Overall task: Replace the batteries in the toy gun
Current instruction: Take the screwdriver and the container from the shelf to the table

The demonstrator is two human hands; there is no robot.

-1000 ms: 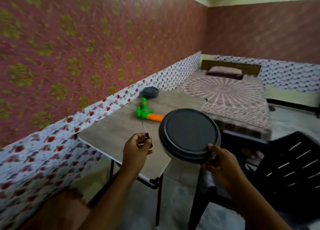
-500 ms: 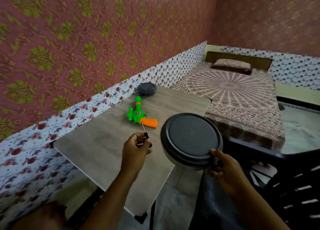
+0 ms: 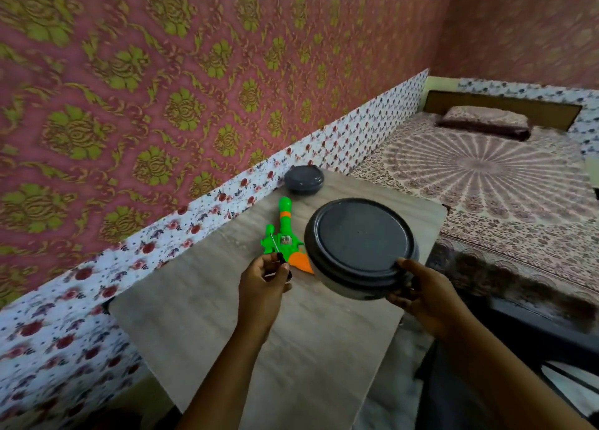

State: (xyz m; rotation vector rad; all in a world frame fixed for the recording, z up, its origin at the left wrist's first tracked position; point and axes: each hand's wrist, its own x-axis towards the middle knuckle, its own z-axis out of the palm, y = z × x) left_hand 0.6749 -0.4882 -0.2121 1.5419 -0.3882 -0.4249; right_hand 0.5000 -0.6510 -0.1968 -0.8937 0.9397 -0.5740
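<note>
A green toy gun (image 3: 283, 232) with an orange grip lies on the grey table (image 3: 227, 326), its barrel pointing away toward the wall. My left hand (image 3: 264, 282) pinches a thin screwdriver (image 3: 279, 254) with a black handle, held just in front of the gun. My right hand (image 3: 421, 295) grips the near rim of a large round dark lidded container (image 3: 361, 246), tilted and lifted above the table's right side. The container hides part of the gun's orange grip.
A smaller round dark lidded container (image 3: 304, 179) sits at the table's far edge by the flowered wall. A bed (image 3: 486, 183) with a patterned cover and a pillow lies beyond the table. A dark chair (image 3: 518, 365) stands at lower right.
The view has come closer over the table and tilted down. Both hands hold the same things; the big container now overlaps the gun's orange grip.
</note>
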